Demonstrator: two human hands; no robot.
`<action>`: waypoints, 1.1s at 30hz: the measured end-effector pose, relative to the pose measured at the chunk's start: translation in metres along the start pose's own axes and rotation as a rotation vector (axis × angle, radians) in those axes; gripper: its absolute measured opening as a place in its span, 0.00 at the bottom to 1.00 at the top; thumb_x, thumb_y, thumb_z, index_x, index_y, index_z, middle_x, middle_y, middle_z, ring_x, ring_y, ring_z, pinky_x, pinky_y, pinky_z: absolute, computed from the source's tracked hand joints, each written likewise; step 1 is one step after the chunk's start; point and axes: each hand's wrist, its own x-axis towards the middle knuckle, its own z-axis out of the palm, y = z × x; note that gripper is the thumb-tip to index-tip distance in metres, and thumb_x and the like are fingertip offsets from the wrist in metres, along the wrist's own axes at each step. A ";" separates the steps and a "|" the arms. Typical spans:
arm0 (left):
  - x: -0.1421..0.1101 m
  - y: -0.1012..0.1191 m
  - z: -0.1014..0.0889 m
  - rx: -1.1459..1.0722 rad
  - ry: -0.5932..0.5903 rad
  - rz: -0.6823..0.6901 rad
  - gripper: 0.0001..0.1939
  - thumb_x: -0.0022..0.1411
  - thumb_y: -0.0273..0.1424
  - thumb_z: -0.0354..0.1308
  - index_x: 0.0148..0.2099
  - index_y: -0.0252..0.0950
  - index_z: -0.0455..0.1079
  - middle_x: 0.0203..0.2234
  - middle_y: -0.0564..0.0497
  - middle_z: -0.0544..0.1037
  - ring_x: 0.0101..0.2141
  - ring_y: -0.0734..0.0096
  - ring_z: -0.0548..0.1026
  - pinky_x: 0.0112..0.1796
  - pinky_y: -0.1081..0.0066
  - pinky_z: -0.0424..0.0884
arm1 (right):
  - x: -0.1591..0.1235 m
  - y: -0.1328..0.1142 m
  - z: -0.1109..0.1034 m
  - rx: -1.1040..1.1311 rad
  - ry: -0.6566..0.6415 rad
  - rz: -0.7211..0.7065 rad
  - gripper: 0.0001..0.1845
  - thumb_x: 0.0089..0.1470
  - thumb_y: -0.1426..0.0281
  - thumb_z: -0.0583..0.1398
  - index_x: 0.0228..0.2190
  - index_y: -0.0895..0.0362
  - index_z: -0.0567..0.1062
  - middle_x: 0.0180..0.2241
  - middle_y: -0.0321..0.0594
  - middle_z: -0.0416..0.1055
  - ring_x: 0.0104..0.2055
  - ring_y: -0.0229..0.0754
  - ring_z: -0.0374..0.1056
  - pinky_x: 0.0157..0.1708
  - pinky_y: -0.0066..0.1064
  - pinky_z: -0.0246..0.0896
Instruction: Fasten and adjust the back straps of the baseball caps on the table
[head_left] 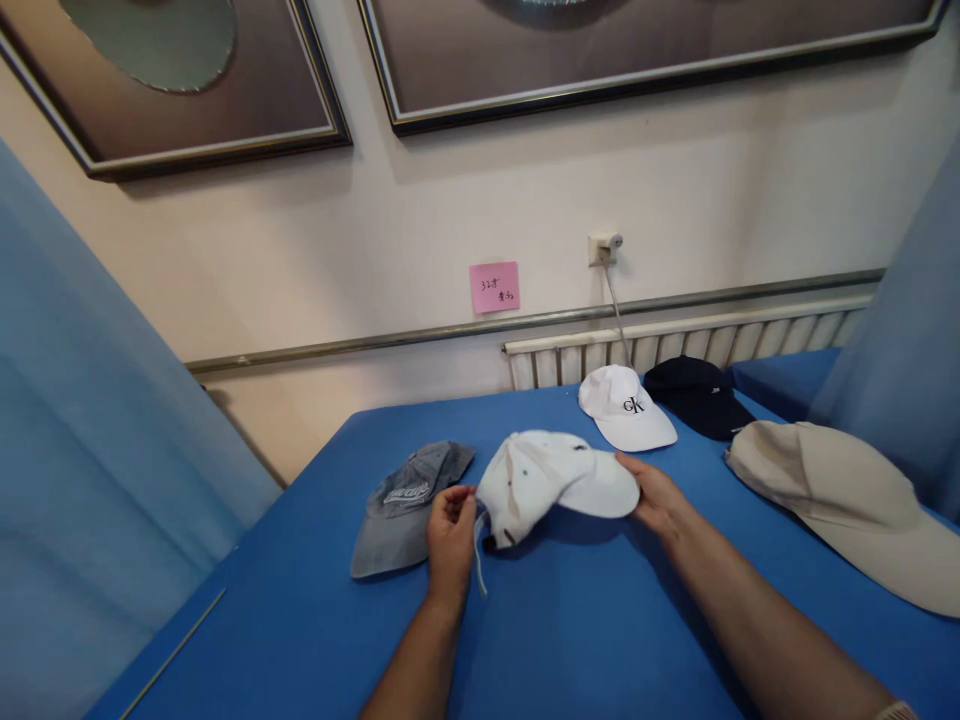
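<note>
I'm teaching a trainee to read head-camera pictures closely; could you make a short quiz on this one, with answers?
1. Multiple choice: which part of the pale cap is at the fingers of the right hand?
a) the top of the crown
b) the back strap
c) the outer end of the brim

2. True or false: a grey cap lies beside the left hand, on the blue surface.

3. Count: how many caps can be seen, including the one between the hands?

Key: 1. c; 2. True; 3. Five.
</note>
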 end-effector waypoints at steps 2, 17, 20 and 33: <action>0.001 0.002 -0.001 0.007 0.096 0.028 0.15 0.50 0.36 0.62 0.40 0.35 0.70 0.37 0.47 0.77 0.36 0.66 0.74 0.40 0.69 0.69 | -0.004 -0.003 0.009 0.136 -0.005 -0.003 0.16 0.52 0.65 0.61 0.42 0.59 0.75 0.40 0.47 0.78 0.45 0.51 0.74 0.40 0.43 0.72; -0.050 -0.003 0.034 -0.294 -0.262 -0.568 0.25 0.48 0.39 0.70 0.45 0.33 0.68 0.37 0.45 0.78 0.36 0.69 0.77 0.38 0.69 0.71 | -0.066 0.067 0.061 0.374 -0.277 0.154 0.26 0.46 0.77 0.67 0.49 0.57 0.72 0.45 0.41 0.78 0.51 0.46 0.72 0.55 0.38 0.65; -0.051 0.000 0.032 -0.371 -0.305 -0.662 0.20 0.48 0.37 0.70 0.40 0.34 0.70 0.38 0.45 0.78 0.37 0.67 0.77 0.40 0.68 0.71 | -0.060 0.065 0.059 0.389 -0.253 0.126 0.24 0.46 0.75 0.67 0.47 0.56 0.73 0.45 0.39 0.77 0.53 0.45 0.70 0.56 0.37 0.65; -0.045 -0.003 0.035 -0.609 -0.303 -0.646 0.14 0.49 0.30 0.70 0.36 0.35 0.68 0.34 0.47 0.80 0.38 0.66 0.78 0.44 0.67 0.72 | -0.080 0.064 0.065 0.215 -0.426 0.267 0.21 0.47 0.71 0.69 0.45 0.57 0.75 0.43 0.42 0.77 0.44 0.40 0.74 0.48 0.32 0.67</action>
